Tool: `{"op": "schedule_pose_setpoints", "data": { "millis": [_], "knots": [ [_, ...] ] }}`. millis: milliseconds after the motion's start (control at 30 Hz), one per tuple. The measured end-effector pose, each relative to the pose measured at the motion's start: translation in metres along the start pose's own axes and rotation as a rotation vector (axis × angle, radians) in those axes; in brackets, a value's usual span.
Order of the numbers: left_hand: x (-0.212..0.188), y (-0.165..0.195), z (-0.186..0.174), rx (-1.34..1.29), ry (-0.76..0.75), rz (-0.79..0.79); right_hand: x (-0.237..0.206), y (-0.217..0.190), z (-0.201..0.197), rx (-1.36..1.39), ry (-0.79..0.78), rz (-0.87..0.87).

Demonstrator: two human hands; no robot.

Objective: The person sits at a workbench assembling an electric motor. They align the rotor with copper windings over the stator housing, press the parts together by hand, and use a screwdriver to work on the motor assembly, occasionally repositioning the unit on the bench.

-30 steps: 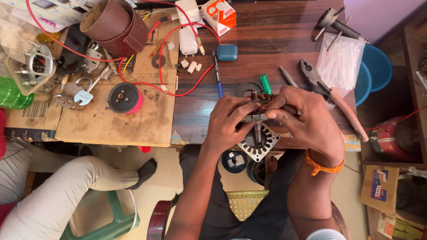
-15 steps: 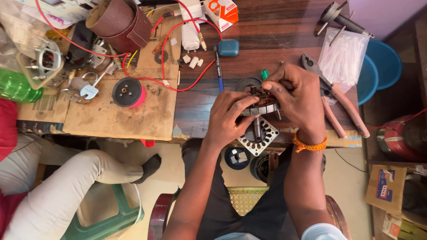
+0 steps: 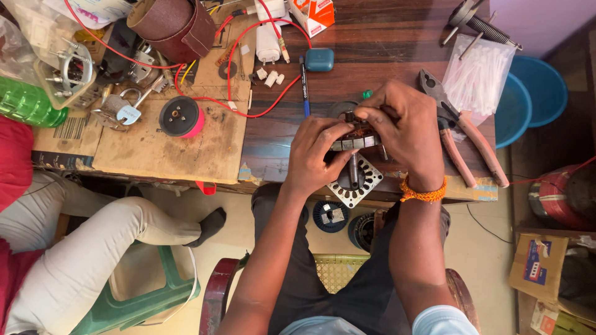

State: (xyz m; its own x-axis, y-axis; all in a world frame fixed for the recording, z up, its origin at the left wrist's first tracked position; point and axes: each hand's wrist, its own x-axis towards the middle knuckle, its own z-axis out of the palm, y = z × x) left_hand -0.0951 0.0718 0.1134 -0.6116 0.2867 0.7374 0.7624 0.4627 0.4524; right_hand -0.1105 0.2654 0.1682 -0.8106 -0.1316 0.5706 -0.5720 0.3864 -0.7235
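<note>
Both my hands grip a small motor rotor (image 3: pixel 355 141) with a steel shaft, held just above the near edge of the dark wooden table (image 3: pixel 372 43). My left hand (image 3: pixel 320 155) clasps its left side from below. My right hand (image 3: pixel 406 133), with an orange thread band on the wrist, covers its top and right side. Under the rotor lies a square metal stator plate (image 3: pixel 360 186) with a toothed round opening; the shaft points down toward it. A green-handled tool (image 3: pixel 367 94) peeks out behind my right fingers.
Red-handled pliers (image 3: pixel 462 139) lie right of my hands by a bag of white ties (image 3: pixel 478 77). Cardboard (image 3: pixel 167 146) at left carries a red spool (image 3: pixel 180 116), padlock (image 3: pixel 121 111), red wires and a sandpaper roll (image 3: pixel 171 22). Another person's leg (image 3: pixel 112 232) rests on a green stool.
My hands and the rotor have shifted slightly up and away over the table edge, and the stator plate below them shows more fully. The grip on the rotor is unchanged.
</note>
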Motion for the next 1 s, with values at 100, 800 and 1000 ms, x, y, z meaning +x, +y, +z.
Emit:
{"op": "schedule_pose_setpoints", "data": {
  "millis": [100,800,1000],
  "knots": [
    [-0.001,0.011,-0.004,-0.037,-0.009,-0.027,0.0,0.006,-0.001,0.005,0.019,0.03],
    [0.046,-0.032,-0.041,-0.794,-0.625,-0.341,-0.044,-0.072,-0.029,-0.17,-0.111,0.358],
    [0.045,-0.027,-0.054,-0.686,-0.627,-0.275,-0.044,-0.103,-0.008,-0.08,-0.196,0.138]
  ]
}}
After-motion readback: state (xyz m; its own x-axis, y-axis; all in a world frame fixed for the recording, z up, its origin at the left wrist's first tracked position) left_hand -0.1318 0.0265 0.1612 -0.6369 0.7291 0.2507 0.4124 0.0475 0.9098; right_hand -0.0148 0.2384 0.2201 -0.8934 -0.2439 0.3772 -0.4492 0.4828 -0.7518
